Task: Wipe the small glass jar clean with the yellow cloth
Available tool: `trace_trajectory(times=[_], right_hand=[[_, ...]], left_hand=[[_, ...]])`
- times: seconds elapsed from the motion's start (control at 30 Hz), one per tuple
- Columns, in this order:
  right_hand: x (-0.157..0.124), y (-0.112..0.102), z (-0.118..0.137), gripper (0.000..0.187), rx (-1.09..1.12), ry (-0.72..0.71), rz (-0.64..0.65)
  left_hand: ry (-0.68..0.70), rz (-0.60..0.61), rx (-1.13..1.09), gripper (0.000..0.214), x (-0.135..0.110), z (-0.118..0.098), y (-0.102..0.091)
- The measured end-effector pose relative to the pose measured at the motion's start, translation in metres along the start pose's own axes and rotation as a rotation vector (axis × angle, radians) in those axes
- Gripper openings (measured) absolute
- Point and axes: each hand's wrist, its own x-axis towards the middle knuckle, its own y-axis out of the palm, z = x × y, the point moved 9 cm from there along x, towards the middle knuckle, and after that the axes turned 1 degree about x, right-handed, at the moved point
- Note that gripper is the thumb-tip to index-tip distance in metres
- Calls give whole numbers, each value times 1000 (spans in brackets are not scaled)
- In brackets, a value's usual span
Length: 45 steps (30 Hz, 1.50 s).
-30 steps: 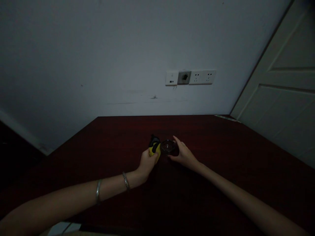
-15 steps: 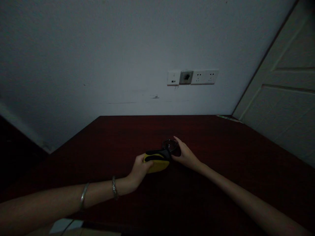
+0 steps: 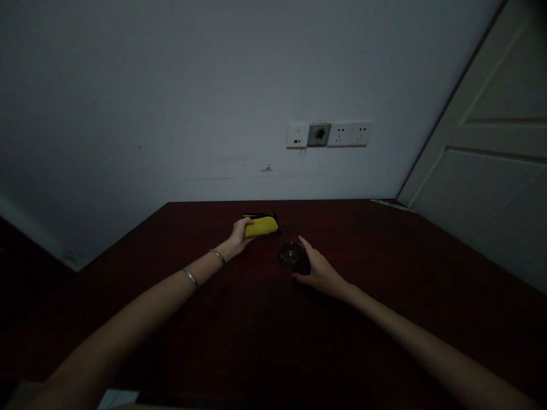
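My left hand (image 3: 237, 236) is stretched far across the dark red table (image 3: 384, 296) and grips one end of a folded yellow and black cloth (image 3: 261, 225) lying near the table's back edge. Two thin bangles circle that wrist. My right hand (image 3: 317, 269) curls around a small clear glass (image 3: 291, 253) that stands on the table to the right of the cloth; thumb and fingers touch its side.
A grey-white wall rises behind the table, with a row of white sockets and a switch (image 3: 330, 134). A white panelled door (image 3: 487, 171) stands at the right. The room is dim.
My left hand has carried the cloth away from the glass, first toward me, then out to the back of the table. My right hand has stayed on the glass.
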Motion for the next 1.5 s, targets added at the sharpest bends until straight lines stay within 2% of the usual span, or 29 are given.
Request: trace_trajectory(times=[0.1, 0.17, 0.23, 0.3, 0.33, 0.4, 0.43, 0.5, 0.57, 0.63, 0.77, 0.93, 1.13, 1.33, 1.5], right_hand=[[-1, -2, -2, 102, 61, 6, 1], [-2, -3, -5, 102, 111, 19, 6], [-4, -4, -9, 101, 150, 41, 13], [-5, -4, -12, 100, 182, 52, 14], [-5, -5, -13, 99, 202, 50, 14], [-5, -7, -15, 98, 250, 45, 11], [-4, -9, -17, 97, 267, 51, 9], [-2, -15, -21, 93, 269, 73, 9], [1, -22, -23, 86, 234, 80, 20], [4, -29, -23, 77, 195, 62, 38], [10, -34, -26, 71, 133, 44, 44], [14, -28, -27, 68, 100, 16, 62], [15, -24, -24, 71, 74, -3, 83], [19, -19, -26, 71, 36, 17, 88], [22, -15, -26, 73, 10, 4, 95]], left_hand=[[-36, 83, 157, 24, 7, 23, 14], [20, 84, 257, 36, 10, 25, 17], [129, 62, 334, 55, 12, 15, 18], [346, 69, 513, 65, 8, -8, 22], [482, 98, 647, 63, 1, -20, 29], [749, 228, 949, 52, -21, -36, 50], [837, 326, 1063, 46, -33, -37, 60], [907, 570, 1179, 43, -58, -30, 74], [903, 710, 1209, 48, -77, -25, 78], [857, 742, 1222, 56, -86, -20, 75], [690, 690, 1163, 68, -81, -6, 64], [481, 623, 1078, 66, -66, 21, 55], [454, 577, 1006, 64, -60, 30, 56], [444, 594, 991, 70, -57, 37, 59], [435, 607, 987, 63, -59, 38, 62]])
